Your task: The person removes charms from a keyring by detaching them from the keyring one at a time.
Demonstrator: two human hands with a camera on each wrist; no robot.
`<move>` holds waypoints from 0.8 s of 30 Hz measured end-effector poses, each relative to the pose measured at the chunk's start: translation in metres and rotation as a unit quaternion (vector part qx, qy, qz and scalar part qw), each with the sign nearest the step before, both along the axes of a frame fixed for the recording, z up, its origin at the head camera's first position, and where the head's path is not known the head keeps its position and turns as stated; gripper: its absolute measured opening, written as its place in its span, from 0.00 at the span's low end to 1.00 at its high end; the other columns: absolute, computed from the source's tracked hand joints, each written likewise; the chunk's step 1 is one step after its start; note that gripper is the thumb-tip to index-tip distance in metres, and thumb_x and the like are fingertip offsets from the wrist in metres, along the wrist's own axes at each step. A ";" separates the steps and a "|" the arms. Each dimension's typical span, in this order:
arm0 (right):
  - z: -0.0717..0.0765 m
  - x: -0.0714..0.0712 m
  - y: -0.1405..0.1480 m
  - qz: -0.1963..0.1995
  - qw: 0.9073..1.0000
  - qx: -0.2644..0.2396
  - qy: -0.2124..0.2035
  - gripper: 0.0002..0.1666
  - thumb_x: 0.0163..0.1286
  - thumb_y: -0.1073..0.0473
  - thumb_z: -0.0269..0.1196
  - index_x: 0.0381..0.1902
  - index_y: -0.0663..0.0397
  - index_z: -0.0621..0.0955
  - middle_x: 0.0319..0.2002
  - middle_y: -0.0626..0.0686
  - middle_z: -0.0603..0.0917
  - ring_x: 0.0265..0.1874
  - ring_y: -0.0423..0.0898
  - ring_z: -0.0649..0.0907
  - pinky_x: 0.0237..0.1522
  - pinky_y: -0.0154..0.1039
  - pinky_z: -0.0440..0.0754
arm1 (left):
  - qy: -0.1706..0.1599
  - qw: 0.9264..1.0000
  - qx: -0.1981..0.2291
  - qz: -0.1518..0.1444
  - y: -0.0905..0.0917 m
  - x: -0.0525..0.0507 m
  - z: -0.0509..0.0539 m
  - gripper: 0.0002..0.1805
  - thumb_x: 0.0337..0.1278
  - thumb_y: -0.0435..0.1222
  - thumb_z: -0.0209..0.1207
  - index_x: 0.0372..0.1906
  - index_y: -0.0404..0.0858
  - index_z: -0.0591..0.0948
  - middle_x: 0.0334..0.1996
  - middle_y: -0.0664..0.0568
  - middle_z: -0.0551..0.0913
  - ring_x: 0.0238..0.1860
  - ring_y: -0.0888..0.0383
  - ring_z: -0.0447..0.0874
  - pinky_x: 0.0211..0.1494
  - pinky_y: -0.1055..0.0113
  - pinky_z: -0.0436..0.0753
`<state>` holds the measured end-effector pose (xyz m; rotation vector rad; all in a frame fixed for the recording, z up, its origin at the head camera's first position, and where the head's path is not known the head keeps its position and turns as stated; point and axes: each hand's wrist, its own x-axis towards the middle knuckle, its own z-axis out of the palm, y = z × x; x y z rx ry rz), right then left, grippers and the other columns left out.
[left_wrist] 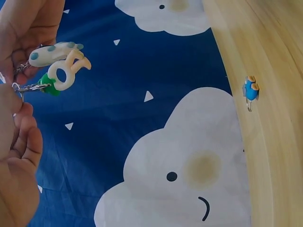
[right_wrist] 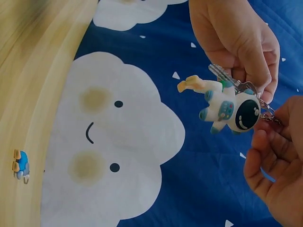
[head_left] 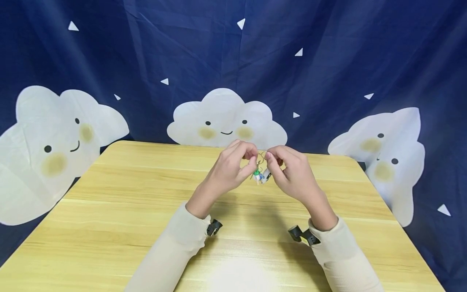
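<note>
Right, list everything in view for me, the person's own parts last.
Astronaut charm: 1, white and teal, hanging by the right hand
Ring-bodied charm: 1, white, green and tan, hanging between the hands
Key: at least 1, silver, beside the charms
Metal ring: at least 1, silver, at the left fingertips
Small figure: 1, blue and tan, on the table
Table: 1, light wood, below the hands
Backdrop: 1, dark blue, behind the table
Printed clouds: 3, white, on the backdrop
Printed triangles: several, white, around the clouds
Wrist devices: 2, black, one by each cuff
Sleeves: 2, cream, over the forearms
Left hand: 1, bare, above the table
Right hand: 1, bare, beside it
</note>
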<state>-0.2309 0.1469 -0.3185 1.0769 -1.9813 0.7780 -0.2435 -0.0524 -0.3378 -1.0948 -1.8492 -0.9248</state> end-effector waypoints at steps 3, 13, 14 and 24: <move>0.000 0.001 0.000 0.001 1.000 0.005 0.005 0.06 0.70 0.69 0.57 0.33 0.62 0.81 0.23 0.49 0.77 0.24 0.42 0.75 0.25 0.36 0.73 | -0.020 1.000 -0.009 -0.003 0.001 0.001 -0.001 0.06 0.58 0.24 0.56 0.40 0.33 0.75 0.32 0.48 0.79 0.36 0.54 0.76 0.42 0.69 0.79; 0.002 0.001 0.000 0.005 1.000 0.010 0.007 0.06 0.70 0.69 0.57 0.34 0.62 0.81 0.23 0.50 0.78 0.25 0.42 0.76 0.25 0.41 0.77 | -0.054 0.998 -0.010 -0.001 0.003 0.004 -0.001 0.06 0.60 0.25 0.54 0.41 0.33 0.73 0.34 0.48 0.78 0.38 0.54 0.75 0.44 0.69 0.79; 0.002 0.002 0.000 0.004 1.000 0.009 0.007 0.06 0.70 0.69 0.57 0.34 0.62 0.81 0.23 0.50 0.78 0.25 0.42 0.76 0.25 0.41 0.77 | -0.055 0.998 -0.009 -0.002 0.003 0.004 -0.001 0.06 0.60 0.25 0.54 0.41 0.33 0.73 0.34 0.47 0.78 0.38 0.54 0.75 0.44 0.69 0.79; 0.003 0.001 0.000 0.006 1.000 0.005 0.014 0.07 0.70 0.68 0.57 0.33 0.62 0.81 0.23 0.50 0.77 0.25 0.42 0.76 0.26 0.38 0.75 | -0.054 0.998 -0.011 -0.007 0.003 0.003 0.000 0.06 0.60 0.25 0.54 0.41 0.33 0.73 0.35 0.48 0.78 0.39 0.54 0.74 0.44 0.69 0.78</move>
